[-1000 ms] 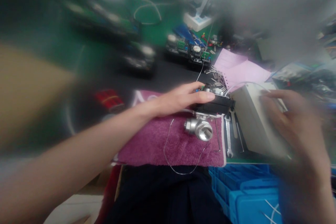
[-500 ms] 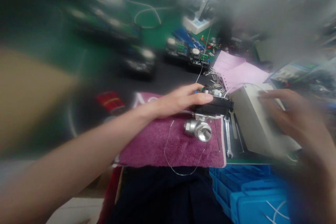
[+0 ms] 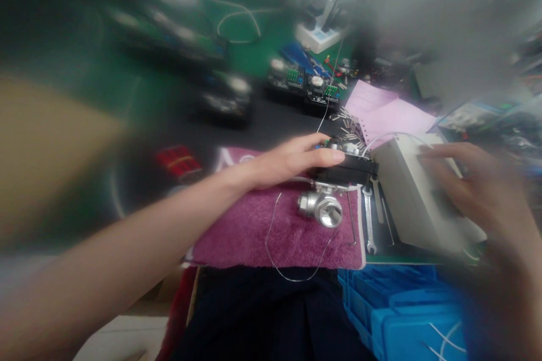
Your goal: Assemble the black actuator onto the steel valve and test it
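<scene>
My left hand (image 3: 292,161) is closed around a black valve actuator (image 3: 345,169), with the thumb along its near edge. Below the actuator, a silver ball valve (image 3: 324,208) is attached, its threaded opening facing me. It sits over a purple towel (image 3: 249,237). My right hand (image 3: 470,180), blurred, is at the upper side of a white box (image 3: 406,197). Its index finger reaches out across the box, apart from the thumb; whether it touches the box I cannot tell. A thin wire (image 3: 267,240) loops over the towel's front edge.
Right of the towel lie an open-end wrench (image 3: 368,220) and a hex key (image 3: 352,220). Behind are small metal pins (image 3: 349,124), pink paper (image 3: 389,110) and open black actuators (image 3: 319,93). Red parts (image 3: 178,162) lie to the left. A blue crate (image 3: 415,321) stands below the table edge.
Both hands and the actuator stay almost where they were. The whole view has shifted very slightly.
</scene>
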`<state>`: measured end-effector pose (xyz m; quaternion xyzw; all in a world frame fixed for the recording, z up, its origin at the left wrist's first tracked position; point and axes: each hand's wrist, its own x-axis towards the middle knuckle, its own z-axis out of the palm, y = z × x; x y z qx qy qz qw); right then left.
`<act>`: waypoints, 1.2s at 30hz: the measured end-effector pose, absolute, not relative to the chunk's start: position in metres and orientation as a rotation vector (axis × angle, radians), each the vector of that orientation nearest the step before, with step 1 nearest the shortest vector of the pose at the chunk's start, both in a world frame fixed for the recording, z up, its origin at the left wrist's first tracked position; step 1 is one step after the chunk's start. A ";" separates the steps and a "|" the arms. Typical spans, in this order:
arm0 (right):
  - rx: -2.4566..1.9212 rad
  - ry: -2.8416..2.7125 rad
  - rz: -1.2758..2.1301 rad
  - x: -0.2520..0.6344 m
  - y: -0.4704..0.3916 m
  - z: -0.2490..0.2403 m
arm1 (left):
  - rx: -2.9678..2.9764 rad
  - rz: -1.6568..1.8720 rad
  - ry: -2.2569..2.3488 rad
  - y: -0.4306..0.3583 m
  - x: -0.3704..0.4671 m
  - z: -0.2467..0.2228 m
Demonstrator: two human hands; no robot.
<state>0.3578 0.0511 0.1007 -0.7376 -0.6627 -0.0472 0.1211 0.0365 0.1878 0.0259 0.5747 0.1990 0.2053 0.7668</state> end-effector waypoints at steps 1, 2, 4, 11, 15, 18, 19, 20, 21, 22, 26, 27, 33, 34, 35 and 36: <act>-2.158 -1.930 -0.136 0.357 0.051 0.101 | 1.240 0.444 0.430 0.188 0.037 0.025; -2.161 -1.925 -0.134 0.356 0.050 0.100 | 1.236 0.443 0.429 0.187 0.037 0.025; -2.159 -1.918 -0.124 0.354 0.050 0.101 | 1.238 0.441 0.426 0.187 0.037 0.025; -2.176 -1.872 -0.088 0.352 0.048 0.100 | 1.237 0.438 0.424 0.187 0.037 0.027; -2.177 -1.887 -0.116 0.353 0.048 0.099 | 1.243 0.431 0.429 0.187 0.036 0.027; -2.168 -1.893 -0.130 0.356 0.049 0.097 | 1.266 0.426 0.426 0.189 0.035 0.026; -2.162 -1.896 -0.136 0.357 0.049 0.096 | 1.273 0.424 0.414 0.189 0.035 0.026; -2.158 -1.901 -0.143 0.358 0.049 0.096 | 1.280 0.424 0.397 0.190 0.034 0.026; -2.154 -1.908 -0.147 0.360 0.049 0.095 | 1.286 0.425 0.378 0.191 0.034 0.026; -2.149 -1.917 -0.149 0.361 0.048 0.094 | 1.294 0.426 0.363 0.191 0.033 0.026; -2.134 -1.939 -0.154 0.364 0.047 0.091 | 1.316 0.432 0.351 0.192 0.032 0.025; -2.133 -1.935 -0.153 0.364 0.047 0.091 | 1.315 0.427 0.347 0.192 0.032 0.024; -2.131 -1.907 -0.140 0.361 0.045 0.092 | 1.317 0.418 0.348 0.192 0.032 0.025; -2.137 -1.903 -0.139 0.361 0.046 0.092 | 1.323 0.421 0.359 0.192 0.033 0.026; -2.145 -1.900 -0.138 0.362 0.046 0.092 | 1.326 0.426 0.373 0.192 0.033 0.026; -2.152 -1.897 -0.134 0.362 0.046 0.091 | 1.326 0.430 0.387 0.191 0.034 0.026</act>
